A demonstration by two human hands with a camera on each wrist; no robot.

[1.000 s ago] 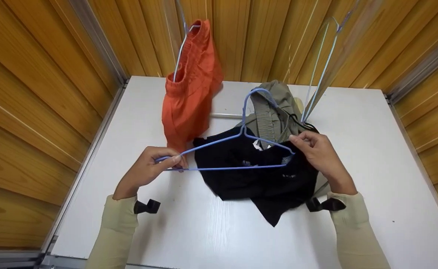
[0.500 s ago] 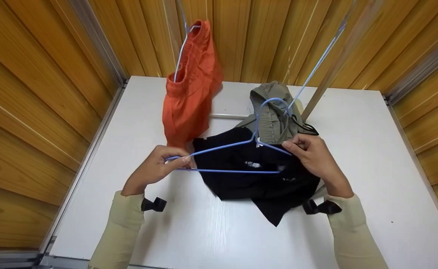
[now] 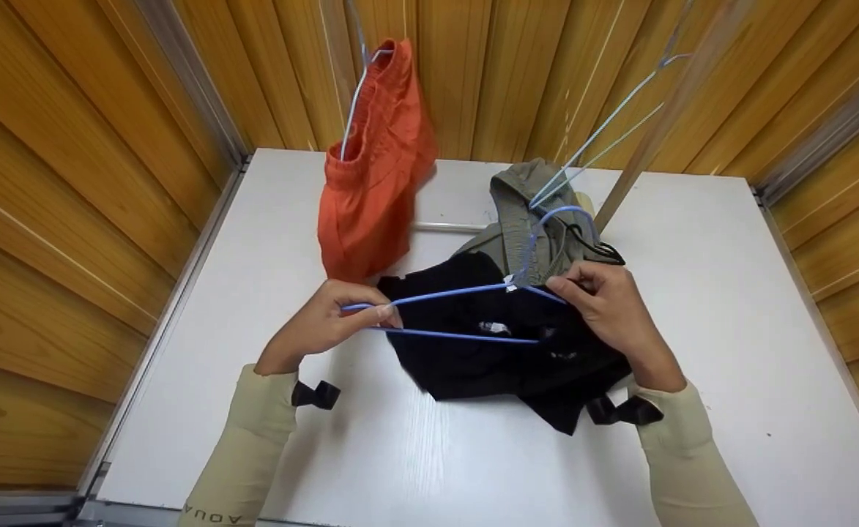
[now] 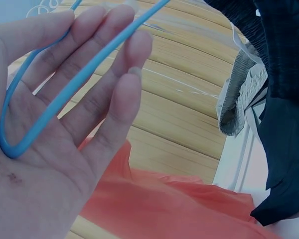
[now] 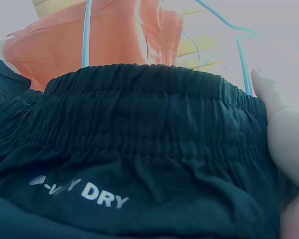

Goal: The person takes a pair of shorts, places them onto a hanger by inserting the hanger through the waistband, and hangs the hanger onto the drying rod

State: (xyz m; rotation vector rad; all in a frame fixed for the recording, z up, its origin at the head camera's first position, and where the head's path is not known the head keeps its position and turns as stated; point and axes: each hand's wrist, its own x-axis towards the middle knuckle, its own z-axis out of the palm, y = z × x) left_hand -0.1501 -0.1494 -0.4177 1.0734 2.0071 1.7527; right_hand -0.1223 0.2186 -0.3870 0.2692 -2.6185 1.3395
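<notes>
The black shorts (image 3: 466,373) could slip off the hanger (image 3: 458,293).
They're over the bench (image 3: 378,461), the hanger's far end inside the waistband (image 5: 154,114); if your right hand (image 3: 608,300), pinching that edge, loosens, the cloth may drop. Your left hand (image 3: 345,315), half curled, holds the hanger's near corner; tilting could pull it free. The hook (image 3: 565,208) overlaps the grey shorts (image 3: 511,233) and might snag.

tabletop (image 3: 429,461): bright, 6 o'clock sheen, soft shadows at 5 and 7
black garment (image 3: 466,373): folds lost to dark
left wrist view: bluish cast
right wrist view: hazy, blown out at 2 o'clock
lettering (image 5: 91,192): smeared
</notes>
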